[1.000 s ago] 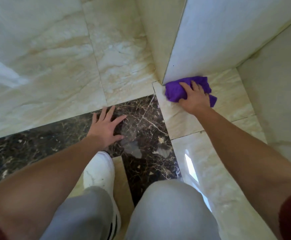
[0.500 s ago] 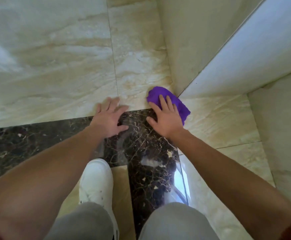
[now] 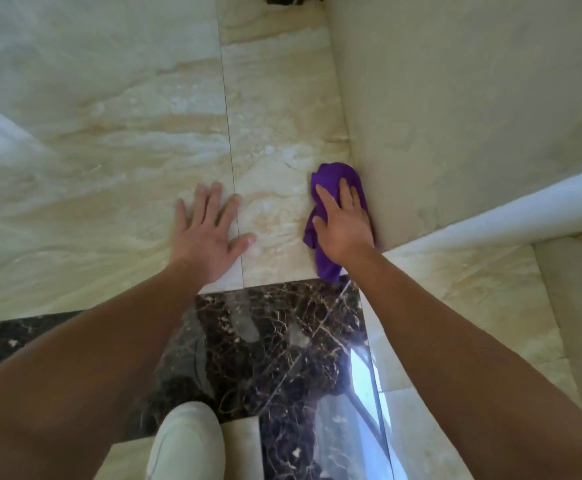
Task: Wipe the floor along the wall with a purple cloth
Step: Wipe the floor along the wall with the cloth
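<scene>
Purple cloth [image 3: 331, 188]: on beige floor tile [image 3: 275, 168], touching wall [image 3: 455, 116].
Right hand [image 3: 343, 225]: flat, pressing cloth, fingers extended.
Left hand [image 3: 209, 230]: splayed, empty, on floor.
Change: both hands now beyond dark marble strip [image 3: 265, 341].

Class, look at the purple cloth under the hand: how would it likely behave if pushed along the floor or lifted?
The purple cloth looks floppy: it is bunched and creased under the right hand. It would probably slide easily, since the floor tile looks glossy. Lifted, it would likely droop.

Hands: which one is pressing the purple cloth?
The right hand, flat on the purple cloth beside the wall; the left hand rests on bare tile.
</scene>
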